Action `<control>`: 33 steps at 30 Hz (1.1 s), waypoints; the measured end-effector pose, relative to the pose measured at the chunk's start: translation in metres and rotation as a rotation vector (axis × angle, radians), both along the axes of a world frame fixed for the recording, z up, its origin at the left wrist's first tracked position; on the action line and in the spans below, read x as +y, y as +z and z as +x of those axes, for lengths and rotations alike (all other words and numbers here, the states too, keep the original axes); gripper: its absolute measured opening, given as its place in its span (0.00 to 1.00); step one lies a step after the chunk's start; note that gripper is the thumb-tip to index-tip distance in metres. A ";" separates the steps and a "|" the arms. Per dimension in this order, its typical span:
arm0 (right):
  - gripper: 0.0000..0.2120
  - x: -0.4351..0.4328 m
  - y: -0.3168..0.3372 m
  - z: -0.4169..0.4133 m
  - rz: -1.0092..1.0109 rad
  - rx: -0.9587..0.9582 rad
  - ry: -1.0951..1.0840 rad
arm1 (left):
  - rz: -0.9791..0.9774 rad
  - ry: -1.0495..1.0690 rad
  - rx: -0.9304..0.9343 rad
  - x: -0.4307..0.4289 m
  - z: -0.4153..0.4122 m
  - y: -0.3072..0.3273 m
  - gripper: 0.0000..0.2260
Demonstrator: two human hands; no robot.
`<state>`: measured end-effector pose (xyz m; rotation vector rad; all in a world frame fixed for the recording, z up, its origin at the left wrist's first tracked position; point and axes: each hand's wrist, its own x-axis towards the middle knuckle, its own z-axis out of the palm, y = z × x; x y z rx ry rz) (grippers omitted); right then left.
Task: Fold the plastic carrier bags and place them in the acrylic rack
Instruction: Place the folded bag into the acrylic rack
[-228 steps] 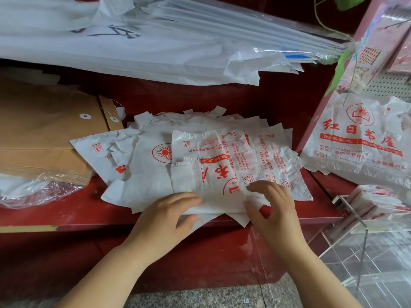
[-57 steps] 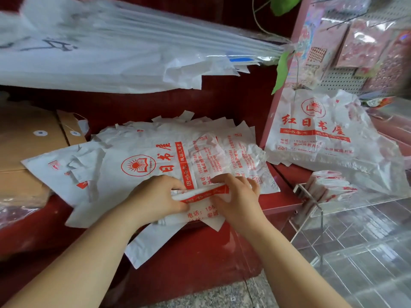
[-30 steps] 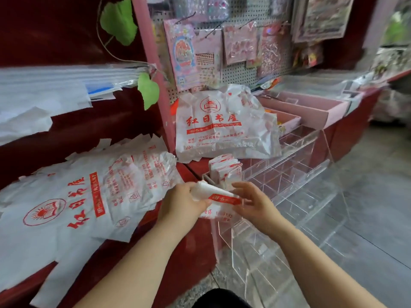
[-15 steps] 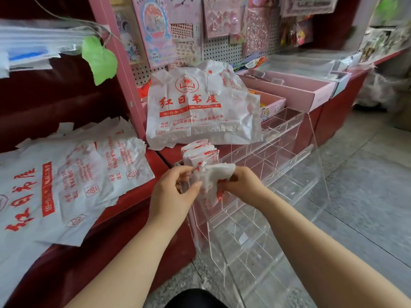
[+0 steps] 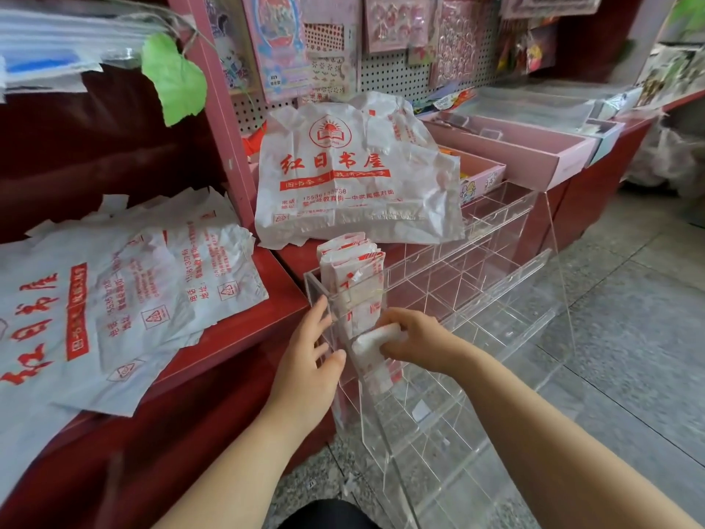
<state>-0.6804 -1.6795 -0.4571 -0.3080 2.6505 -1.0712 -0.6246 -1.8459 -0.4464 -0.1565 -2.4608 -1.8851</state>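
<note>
Gripping a folded white plastic carrier bag (image 5: 372, 343), the right hand (image 5: 416, 343) is curling its fingers round it in the left-end slot of the clear acrylic rack (image 5: 496, 261). The left hand (image 5: 309, 360) is resting relaxed, straight fingers on the rack's left wall. More folded red-printed bags (image 5: 351, 269) are standing just beyond the right fingertips.

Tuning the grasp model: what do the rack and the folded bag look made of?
The rack: clear rigid plastic, probably acrylic, glossy; the floor shows through it and its edges glint. The folded bag: thin white plastic film, matte, crinkled, with red print.
</note>
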 end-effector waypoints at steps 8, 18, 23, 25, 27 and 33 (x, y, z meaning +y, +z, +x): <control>0.13 -0.004 0.002 0.002 0.156 0.147 0.041 | -0.072 -0.070 0.015 -0.006 0.001 0.003 0.28; 0.07 -0.034 0.037 0.038 -0.162 0.579 -0.029 | -0.452 0.058 0.275 -0.103 0.066 0.031 0.10; 0.04 -0.118 0.038 0.055 -0.176 0.735 0.167 | -0.748 0.372 0.412 -0.185 0.101 0.029 0.18; 0.07 -0.153 0.042 0.054 -0.129 0.771 0.247 | -0.842 0.483 0.383 -0.213 0.108 0.027 0.20; 0.10 -0.183 0.045 0.051 -0.066 0.807 0.266 | -0.990 0.566 0.256 -0.238 0.110 0.023 0.24; 0.25 -0.244 0.050 0.030 0.124 0.686 0.408 | -1.123 0.558 -0.043 -0.272 0.108 0.010 0.34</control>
